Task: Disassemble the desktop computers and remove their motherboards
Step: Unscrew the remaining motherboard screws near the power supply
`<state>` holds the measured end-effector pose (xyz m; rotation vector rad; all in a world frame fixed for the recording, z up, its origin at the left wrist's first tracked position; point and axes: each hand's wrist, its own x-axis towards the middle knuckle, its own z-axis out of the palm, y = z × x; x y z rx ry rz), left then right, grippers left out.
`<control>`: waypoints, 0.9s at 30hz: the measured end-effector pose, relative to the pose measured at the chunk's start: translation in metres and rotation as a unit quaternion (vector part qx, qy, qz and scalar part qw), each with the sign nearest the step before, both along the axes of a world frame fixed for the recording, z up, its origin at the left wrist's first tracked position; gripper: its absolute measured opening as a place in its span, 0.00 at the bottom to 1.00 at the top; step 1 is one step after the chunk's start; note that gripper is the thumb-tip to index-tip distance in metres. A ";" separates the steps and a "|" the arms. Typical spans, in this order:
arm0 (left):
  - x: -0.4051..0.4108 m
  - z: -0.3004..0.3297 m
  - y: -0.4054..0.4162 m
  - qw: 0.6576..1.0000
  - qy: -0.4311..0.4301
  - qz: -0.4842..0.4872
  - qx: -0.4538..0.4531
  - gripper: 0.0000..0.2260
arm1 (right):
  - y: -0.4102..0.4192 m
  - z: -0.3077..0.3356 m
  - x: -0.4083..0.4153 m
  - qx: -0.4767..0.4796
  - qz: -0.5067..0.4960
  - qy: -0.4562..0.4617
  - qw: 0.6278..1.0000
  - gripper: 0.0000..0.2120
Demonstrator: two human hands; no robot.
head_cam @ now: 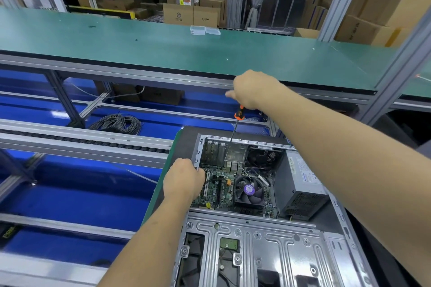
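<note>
The open computer case [268,228] is lying at five o'clock, holding the green motherboard [217,190], a fan [250,191] and a grey power supply [299,184] whose label is too small to read. The left hand [184,180] is curling over the case's left edge, touching the motherboard. At twelve o'clock from it, the right hand [253,92] is gripping an orange-handled screwdriver [235,126], tip down at the case's far wall. Two clear plastic boxes [205,30] are sitting on the far green bench [140,37].

One head-worn camera looks steeply down, close over the open computer case [256,193], facing the green bench [163,39] beyond.
</note>
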<state>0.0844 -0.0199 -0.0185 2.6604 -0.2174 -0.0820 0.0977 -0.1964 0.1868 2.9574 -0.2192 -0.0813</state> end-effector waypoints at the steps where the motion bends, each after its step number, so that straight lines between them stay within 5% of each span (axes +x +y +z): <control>1: 0.001 -0.001 0.000 1.000 -0.002 -0.001 -0.001 0.11 | 0.000 0.001 0.001 0.020 0.019 0.008 1.000 0.15; 2: 0.001 -0.001 0.000 1.000 -0.003 -0.002 -0.001 0.11 | -0.001 0.004 0.001 0.047 0.039 0.020 0.998 0.10; 4: 0.002 -0.002 0.000 1.000 -0.010 -0.003 0.000 0.14 | 0.000 0.008 0.000 0.055 0.036 0.056 0.996 0.17; 7: -0.001 0.000 0.000 0.999 -0.032 0.001 -0.023 0.21 | -0.001 0.002 -0.003 -0.053 -0.053 0.026 0.997 0.22; 12: -0.013 0.012 0.000 0.983 -0.162 -0.039 -0.076 0.08 | -0.006 0.000 -0.005 0.061 0.086 0.004 0.994 0.16; 15: -0.028 0.027 -0.022 0.955 -0.089 -0.024 -0.283 0.10 | -0.004 -0.001 -0.006 0.077 0.122 -0.005 0.990 0.19; 16: -0.031 0.032 -0.036 0.924 -0.012 0.015 -0.382 0.11 | -0.003 -0.003 -0.005 0.080 0.114 -0.015 0.990 0.19; 18: -0.040 0.038 -0.057 0.792 0.198 0.104 -0.569 0.16 | -0.001 -0.007 -0.004 0.066 0.047 -0.031 0.996 0.19; 20: -0.048 0.027 -0.061 0.632 0.377 0.160 -0.658 0.16 | 0.001 -0.007 -0.004 0.012 0.007 -0.041 0.999 0.17; 22: -0.051 0.013 -0.051 0.521 0.473 0.200 -0.682 0.14 | 0.001 -0.005 -0.001 0.030 0.048 -0.033 0.998 0.11; 24: -0.044 0.005 -0.042 0.486 0.481 0.227 -0.693 0.11 | 0.002 0.000 -0.001 0.084 0.109 -0.023 0.990 0.10; 27: -0.035 0.005 -0.044 0.520 0.465 0.253 -0.670 0.11 | 0.007 0.000 -0.001 0.112 0.101 -0.017 0.988 0.17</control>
